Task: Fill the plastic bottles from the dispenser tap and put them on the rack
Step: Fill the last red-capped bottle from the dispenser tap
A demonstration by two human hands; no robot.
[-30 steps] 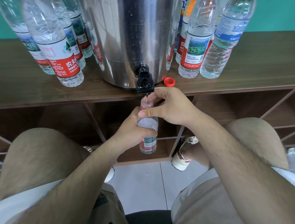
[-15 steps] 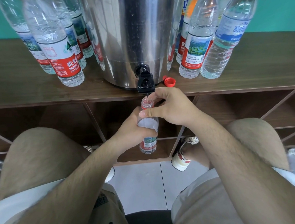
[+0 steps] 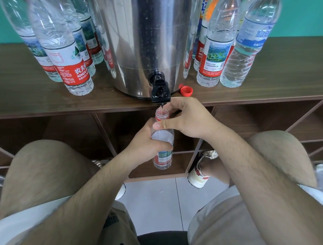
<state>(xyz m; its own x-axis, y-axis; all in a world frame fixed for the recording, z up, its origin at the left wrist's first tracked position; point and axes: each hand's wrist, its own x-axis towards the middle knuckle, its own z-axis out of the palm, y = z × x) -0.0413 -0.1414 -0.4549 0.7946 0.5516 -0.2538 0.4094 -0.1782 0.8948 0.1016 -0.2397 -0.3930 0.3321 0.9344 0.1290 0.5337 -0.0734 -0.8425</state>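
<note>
We locate the dispenser [image 3: 146,36] at the centre of the worktop [image 3: 19,98], its tap [image 3: 160,92] overhanging the front edge. The left bottle group [image 3: 69,67] and the right bottle group [image 3: 217,56] flank it. A cap [image 3: 186,91] lies just right of the tap. The bottle [image 3: 163,158] sits directly under the tap, before the rack [image 3: 262,114].

Left hand [image 3: 148,142] and right hand [image 3: 192,120] hold the bottle [image 3: 163,158] under the tap [image 3: 160,92].

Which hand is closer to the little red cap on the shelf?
Right. The right hand holds the bottle at its neck, just below the red cap. The left hand grips the bottle lower down, farther away.
</note>
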